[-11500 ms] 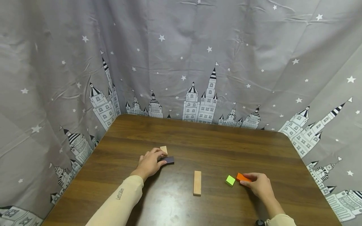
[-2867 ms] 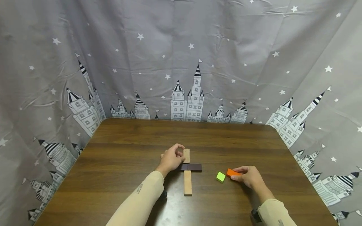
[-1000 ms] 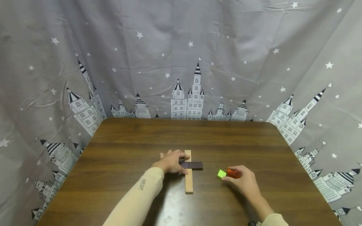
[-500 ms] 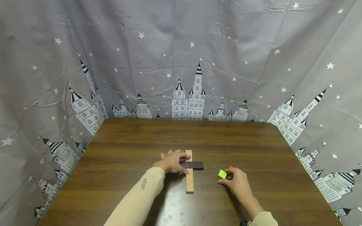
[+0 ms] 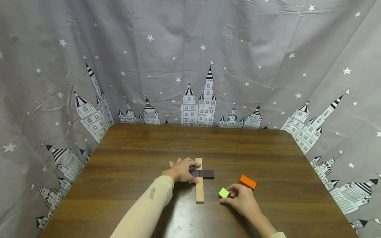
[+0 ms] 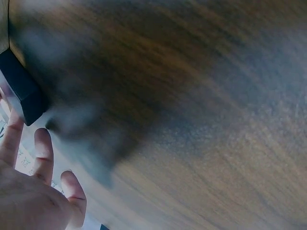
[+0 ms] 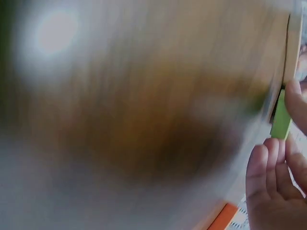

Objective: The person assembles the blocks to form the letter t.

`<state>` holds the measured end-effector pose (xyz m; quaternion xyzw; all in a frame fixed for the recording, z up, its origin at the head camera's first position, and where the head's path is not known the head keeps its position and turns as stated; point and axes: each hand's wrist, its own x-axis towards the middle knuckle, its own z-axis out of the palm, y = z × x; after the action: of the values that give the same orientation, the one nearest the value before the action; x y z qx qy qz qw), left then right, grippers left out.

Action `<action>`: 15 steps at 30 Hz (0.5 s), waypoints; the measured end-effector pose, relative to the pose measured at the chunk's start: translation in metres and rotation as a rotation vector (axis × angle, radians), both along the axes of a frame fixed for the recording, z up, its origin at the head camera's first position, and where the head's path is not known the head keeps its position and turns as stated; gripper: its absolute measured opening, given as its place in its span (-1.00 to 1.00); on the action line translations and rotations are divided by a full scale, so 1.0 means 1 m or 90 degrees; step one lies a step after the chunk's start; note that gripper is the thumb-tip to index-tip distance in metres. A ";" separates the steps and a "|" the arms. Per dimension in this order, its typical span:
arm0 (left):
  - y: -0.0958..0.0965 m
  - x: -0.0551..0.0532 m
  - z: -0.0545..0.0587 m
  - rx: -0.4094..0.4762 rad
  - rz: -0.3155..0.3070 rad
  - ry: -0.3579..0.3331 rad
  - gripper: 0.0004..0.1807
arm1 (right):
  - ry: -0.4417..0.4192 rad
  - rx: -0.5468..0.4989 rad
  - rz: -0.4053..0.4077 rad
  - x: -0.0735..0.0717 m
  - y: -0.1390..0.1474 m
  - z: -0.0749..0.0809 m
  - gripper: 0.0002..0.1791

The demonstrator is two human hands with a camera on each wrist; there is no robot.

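In the head view, my left hand [image 5: 180, 170] rests over the left part of a cross of flat blocks. Its thumb touches the near pale wooden block [image 5: 199, 193], and its index finger lies on the far pale wooden block [image 5: 198, 162]. Between them run two dark purple blocks end to end, the left dark block [image 5: 194, 173] partly covered and the right dark block [image 5: 207, 174] in plain sight. My right hand [image 5: 242, 200] pinches a small lime-green block [image 5: 224, 193] between thumb and fingers, right of the cross. The right wrist view shows this green block [image 7: 281, 117] edge-on.
An orange block [image 5: 248, 182] lies just beyond my right hand. Everything stands on a brown wood-grain table [image 5: 143, 142]. A grey curtain [image 5: 166, 59] printed with castles and stars hangs behind and around it.
The dark blocks and far wooden block have joined the near one as a cross. My right hand has left the orange block, gripped the green block and brought it nearer and left.
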<state>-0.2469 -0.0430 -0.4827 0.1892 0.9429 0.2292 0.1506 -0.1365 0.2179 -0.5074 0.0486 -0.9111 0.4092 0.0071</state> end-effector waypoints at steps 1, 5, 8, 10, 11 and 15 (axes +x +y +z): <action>0.000 0.000 0.000 0.000 0.000 0.001 -0.30 | -0.004 -0.003 0.025 0.002 -0.003 0.000 -0.60; 0.000 0.001 0.001 0.000 0.000 0.000 -0.31 | -0.036 -0.035 0.126 0.010 -0.014 0.001 -0.61; 0.000 0.002 0.002 -0.002 0.001 -0.002 -0.31 | -0.060 -0.061 0.172 0.013 -0.024 0.001 -0.62; 0.001 0.001 0.002 -0.004 0.001 -0.002 -0.31 | -0.065 -0.070 0.186 0.014 -0.030 -0.001 -0.62; 0.001 0.001 0.002 -0.004 0.001 -0.002 -0.31 | -0.064 -0.072 0.191 0.015 -0.033 -0.002 -0.62; 0.001 0.001 0.002 -0.008 0.001 0.000 -0.30 | -0.059 -0.075 0.193 0.016 -0.043 -0.006 -0.61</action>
<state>-0.2459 -0.0417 -0.4804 0.1878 0.9444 0.2234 0.1513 -0.1207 0.1751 -0.5137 0.1661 -0.8671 0.4602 -0.0936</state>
